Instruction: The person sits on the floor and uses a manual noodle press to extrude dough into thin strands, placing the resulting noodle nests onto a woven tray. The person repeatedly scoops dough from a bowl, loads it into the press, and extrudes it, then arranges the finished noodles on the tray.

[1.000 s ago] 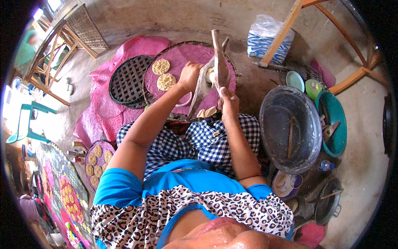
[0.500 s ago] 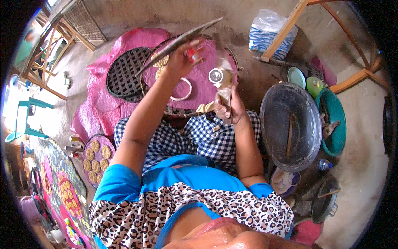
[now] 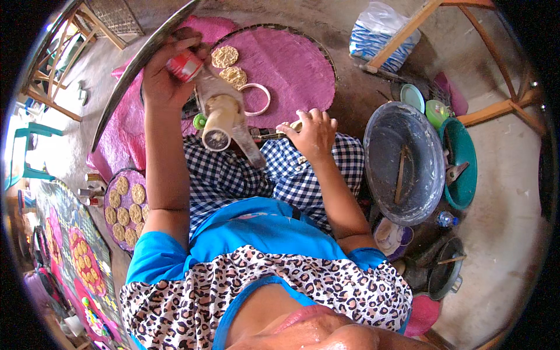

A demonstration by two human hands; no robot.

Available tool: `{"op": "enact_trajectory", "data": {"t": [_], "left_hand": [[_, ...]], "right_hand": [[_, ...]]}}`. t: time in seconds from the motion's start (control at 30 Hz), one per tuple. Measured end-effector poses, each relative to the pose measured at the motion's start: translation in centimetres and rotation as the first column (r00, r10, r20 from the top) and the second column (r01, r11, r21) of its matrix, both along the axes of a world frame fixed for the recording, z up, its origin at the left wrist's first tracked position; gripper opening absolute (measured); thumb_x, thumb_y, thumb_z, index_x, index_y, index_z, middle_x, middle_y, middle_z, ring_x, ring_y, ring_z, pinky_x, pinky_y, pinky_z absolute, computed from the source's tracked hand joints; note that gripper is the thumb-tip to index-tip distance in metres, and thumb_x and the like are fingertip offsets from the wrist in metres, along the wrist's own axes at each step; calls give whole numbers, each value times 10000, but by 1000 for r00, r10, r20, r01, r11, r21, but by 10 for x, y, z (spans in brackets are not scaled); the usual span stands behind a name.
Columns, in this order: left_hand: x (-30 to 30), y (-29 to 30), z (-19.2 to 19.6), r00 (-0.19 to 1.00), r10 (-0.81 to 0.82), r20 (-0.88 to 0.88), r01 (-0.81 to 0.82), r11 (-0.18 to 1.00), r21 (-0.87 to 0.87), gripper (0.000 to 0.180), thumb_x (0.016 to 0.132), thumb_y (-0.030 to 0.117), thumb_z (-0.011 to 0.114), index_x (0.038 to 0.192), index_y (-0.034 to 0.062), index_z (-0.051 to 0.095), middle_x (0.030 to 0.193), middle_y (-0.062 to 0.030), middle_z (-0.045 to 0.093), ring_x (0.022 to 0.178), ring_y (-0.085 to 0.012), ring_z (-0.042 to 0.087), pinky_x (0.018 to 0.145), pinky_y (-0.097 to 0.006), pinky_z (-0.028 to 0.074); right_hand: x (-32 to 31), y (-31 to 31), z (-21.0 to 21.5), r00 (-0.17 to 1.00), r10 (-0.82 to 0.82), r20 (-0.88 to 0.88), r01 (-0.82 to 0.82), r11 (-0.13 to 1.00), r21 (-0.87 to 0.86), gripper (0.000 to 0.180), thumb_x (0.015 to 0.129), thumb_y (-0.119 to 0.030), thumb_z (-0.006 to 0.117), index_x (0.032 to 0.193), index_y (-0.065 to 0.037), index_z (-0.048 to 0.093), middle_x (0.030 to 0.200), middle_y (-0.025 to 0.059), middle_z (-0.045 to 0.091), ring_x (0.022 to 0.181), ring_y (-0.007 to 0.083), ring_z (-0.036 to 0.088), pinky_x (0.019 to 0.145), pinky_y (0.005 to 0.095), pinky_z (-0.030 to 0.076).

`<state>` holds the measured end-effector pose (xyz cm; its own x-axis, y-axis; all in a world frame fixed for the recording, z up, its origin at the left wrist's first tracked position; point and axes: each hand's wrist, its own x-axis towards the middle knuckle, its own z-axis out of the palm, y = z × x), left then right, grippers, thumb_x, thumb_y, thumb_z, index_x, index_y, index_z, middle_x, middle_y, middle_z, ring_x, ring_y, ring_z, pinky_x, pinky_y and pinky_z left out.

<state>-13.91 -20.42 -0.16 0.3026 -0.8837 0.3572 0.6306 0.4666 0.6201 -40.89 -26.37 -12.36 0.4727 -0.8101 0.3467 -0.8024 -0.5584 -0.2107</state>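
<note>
My left hand [image 3: 168, 73], raised over the left of the pink-covered tray [image 3: 286, 70], is wrapped round a press with a long dark wooden lever [image 3: 137, 64]. A red can-like part [image 3: 185, 65] sits by the fingers. From the press hangs a pale, dough-smeared cylinder [image 3: 219, 125], its open end facing me, with a handle pointing down over my lap. My right hand [image 3: 315, 135] is at the tray's near edge, fingers closed on a pale lump of dough [image 3: 290, 128]. Two lacy dough rounds [image 3: 224, 56] and a white ring [image 3: 267, 96] lie on the tray.
A large dark basin [image 3: 373, 163] with a stick inside stands at right, beside a teal basin [image 3: 468, 186]. A plate of dough rounds [image 3: 134, 175] lies at left. A white-and-blue sack [image 3: 382, 38] and wooden legs [image 3: 417, 29] are at the far right.
My left hand has swung left and nearer with the press, and the cylinder now hangs below it. My right hand has let go of the press's lower part and taken hold of the dough.
</note>
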Motion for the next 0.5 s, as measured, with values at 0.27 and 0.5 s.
{"op": "enact_trajectory", "data": {"t": [0.27, 0.5], "left_hand": [[31, 90, -7, 851, 439, 286, -464, 886, 20, 256, 714, 22, 593, 958, -56, 583, 885, -141, 593, 782, -243, 572, 691, -331, 474], [82, 141, -31, 770, 552, 321, -567, 822, -54, 287, 714, -5, 617, 995, -45, 578, 990, -174, 595, 859, -264, 603, 738, -340, 500]], "right_hand": [[17, 13, -12, 997, 15, 81, -5, 992, -126, 365, 655, -436, 695, 821, -112, 666, 854, 64, 542, 833, 228, 515, 690, 403, 373], [19, 14, -6, 985, 145, 97, -141, 989, -45, 281, 692, -288, 670, 911, -113, 677, 859, 100, 522, 833, 263, 533, 719, 385, 458]]}}
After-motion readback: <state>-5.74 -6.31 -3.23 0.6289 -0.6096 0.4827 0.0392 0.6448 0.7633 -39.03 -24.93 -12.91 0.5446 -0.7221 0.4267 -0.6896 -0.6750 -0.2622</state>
